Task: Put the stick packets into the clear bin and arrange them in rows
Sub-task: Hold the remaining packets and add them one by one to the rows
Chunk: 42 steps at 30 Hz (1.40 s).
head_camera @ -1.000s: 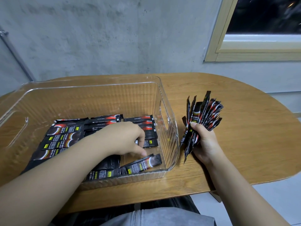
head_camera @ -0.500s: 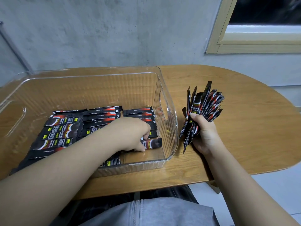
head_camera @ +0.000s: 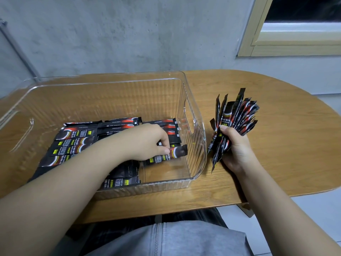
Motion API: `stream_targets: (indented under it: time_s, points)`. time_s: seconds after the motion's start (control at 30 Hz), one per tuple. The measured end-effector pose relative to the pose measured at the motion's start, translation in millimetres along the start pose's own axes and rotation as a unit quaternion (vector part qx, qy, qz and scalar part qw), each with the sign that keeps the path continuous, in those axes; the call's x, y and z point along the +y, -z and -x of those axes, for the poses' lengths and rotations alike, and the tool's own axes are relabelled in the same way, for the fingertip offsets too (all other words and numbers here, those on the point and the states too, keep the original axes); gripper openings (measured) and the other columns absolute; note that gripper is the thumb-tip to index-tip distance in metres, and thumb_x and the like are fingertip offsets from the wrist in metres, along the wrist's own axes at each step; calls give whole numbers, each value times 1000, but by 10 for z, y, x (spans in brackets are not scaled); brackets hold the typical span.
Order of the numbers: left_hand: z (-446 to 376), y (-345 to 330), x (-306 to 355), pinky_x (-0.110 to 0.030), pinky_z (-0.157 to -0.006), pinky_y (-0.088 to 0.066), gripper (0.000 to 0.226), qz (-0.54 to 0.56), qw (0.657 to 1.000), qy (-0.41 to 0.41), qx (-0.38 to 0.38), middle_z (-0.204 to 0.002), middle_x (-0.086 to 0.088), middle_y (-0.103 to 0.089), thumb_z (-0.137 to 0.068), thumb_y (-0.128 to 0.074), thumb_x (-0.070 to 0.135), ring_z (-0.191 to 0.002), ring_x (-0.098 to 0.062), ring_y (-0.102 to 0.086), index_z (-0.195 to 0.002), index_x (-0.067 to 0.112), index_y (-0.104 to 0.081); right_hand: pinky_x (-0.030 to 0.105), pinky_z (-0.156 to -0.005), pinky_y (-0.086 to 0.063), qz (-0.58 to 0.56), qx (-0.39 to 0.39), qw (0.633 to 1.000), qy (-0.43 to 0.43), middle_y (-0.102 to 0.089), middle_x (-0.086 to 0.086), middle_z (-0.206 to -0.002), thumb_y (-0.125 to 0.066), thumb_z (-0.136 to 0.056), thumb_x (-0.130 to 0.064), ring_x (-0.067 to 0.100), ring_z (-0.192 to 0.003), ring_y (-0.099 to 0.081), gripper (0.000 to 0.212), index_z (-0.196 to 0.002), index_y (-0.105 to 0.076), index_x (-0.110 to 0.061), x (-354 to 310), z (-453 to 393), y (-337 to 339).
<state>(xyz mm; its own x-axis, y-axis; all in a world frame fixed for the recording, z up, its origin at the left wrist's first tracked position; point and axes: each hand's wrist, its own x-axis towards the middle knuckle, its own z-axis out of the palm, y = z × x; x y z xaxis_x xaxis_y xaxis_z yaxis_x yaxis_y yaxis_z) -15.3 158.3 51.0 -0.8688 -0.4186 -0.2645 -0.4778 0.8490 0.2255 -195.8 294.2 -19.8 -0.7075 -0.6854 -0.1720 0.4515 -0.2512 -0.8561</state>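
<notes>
Glossy stick packets in ribbed clear bin

- Stick packet at the near wall of the clear bin: white Latin print, partly covered, reads "STANT CO"; large characters beside it not legible.
- Bundle of packets in the right hand: one shows "INSTANT"; remaining print too small.

I see both forearms bare, no sleeves. A grey garment with a centre seam fills the lower middle of the frame.
</notes>
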Motion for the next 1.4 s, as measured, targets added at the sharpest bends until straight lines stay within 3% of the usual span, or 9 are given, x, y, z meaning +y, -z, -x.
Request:
stream_targets:
  time_s: [0.17,0.4,0.5,0.73,1.03,1.17,1.4]
  points:
    - [12,-102,44,-19,-52,-30,12,-6,999,-8,-48,-76,14,-53,-88,-62,38,-61,0,-44,-97,31,-66,43,-81,-51,-1,-4,1000,-1,-64,5,-83,-55,-88,-4,19,-76,-62,14,-101,-58,-9,-12,14,-15]
    - [11,-108,55,-27,-57,-34,21,-80,997,-7,-8,-95,11,-60,-80,-67,49,-71,-7,-51,-90,34,-56,38,-75,-52,2,-1,1000,-7,-63,3,-78,-55,-89,-4,17,-72,-62,12,-98,-57,-10,-20,23,-26]
    - [29,-137,87,-28,-65,-42,33,-121,992,-25,-35,-96,12,-59,-75,-68,55,-89,-12,-55,-98,33,-57,38,-76,-51,-7,5,1000,-3,-62,3,-79,-53,-90,-2,16,-71,-61,11,-97,-57,-10,-20,28,-41]
    - [12,-174,135,-28,-72,-43,33,-188,980,-61,-27,-115,13,-57,-85,-59,47,-101,-15,-56,-115,33,-56,39,-78,-51,-6,5,1000,-11,-63,5,-82,-55,-89,-3,18,-74,-61,13,-101,-57,-9,-24,27,-36]
    - [77,-144,3,-33,-74,-48,49,-204,979,15,14,-121,7,-48,-89,-47,57,-98,-21,-58,-122,22,-54,41,-79,-51,-5,2,1000,-13,-64,5,-82,-56,-88,-4,19,-75,-62,17,-104,-57,-8,-22,18,-20]
    - [86,-250,-13,-34,-73,-49,37,-232,972,7,32,-118,6,-52,-96,-42,46,-98,-23,-60,-121,23,-55,41,-81,-51,-7,-3,1000,-10,-64,5,-83,-56,-88,-5,19,-77,-62,18,-105,-57,-8,-18,16,-15]
    - [58,-275,12,-36,-73,-53,29,-225,973,-8,51,-107,3,-60,-94,-50,41,-92,-23,-61,-113,21,-54,43,-80,-51,1,1,1000,-13,-64,6,-84,-57,-87,-5,20,-78,-62,17,-105,-57,-8,-19,15,-3]
